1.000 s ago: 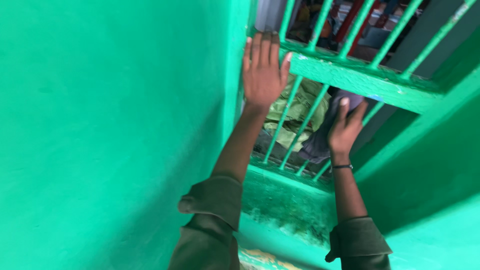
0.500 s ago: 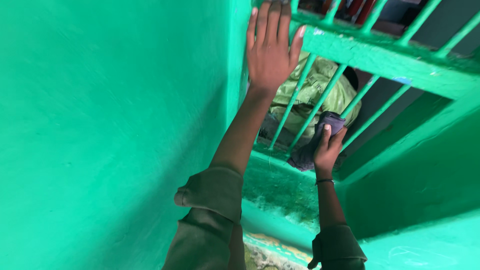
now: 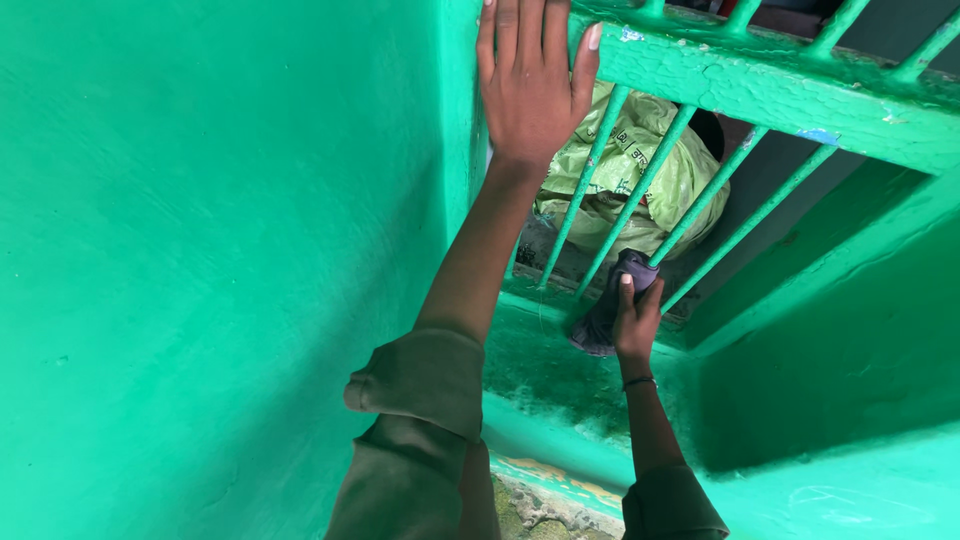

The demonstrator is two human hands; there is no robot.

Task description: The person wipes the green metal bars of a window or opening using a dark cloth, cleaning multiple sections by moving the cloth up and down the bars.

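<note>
**Head view: cloth reaches the foot of the window bars**

Head view shows the right hand (image 3: pixel 636 325) at the bottom of the green window bars (image 3: pixel 640 185), lower than it was a second ago, when it worked at mid-height just under the crossbar (image 3: pixel 760 90). The fingers are closed around a dark grey cloth (image 3: pixel 608 305), which is pressed against the lower end of one bar where it meets the sill (image 3: pixel 560 355). The cloth has travelled down the bar with the hand (half a second ago it sat roughly midway along that path).

The left hand (image 3: pixel 528 85) lies flat, fingers extended and holding nothing, against the left end of the crossbar beside the green wall (image 3: pixel 220 270). It occupies the same place on the frame as before; its higher position in the picture comes from the camera tilting downward.

Judgement: the downward stroke along this bar appears to be at its end, since the cloth now touches the base. The sill below shows dark grime and looks unwiped.

Behind the bars lies a yellow-green sack (image 3: pixel 640 165), apart from both hands. Both sleeves (image 3: pixel 420 400) are olive and rolled at the forearm.
</note>
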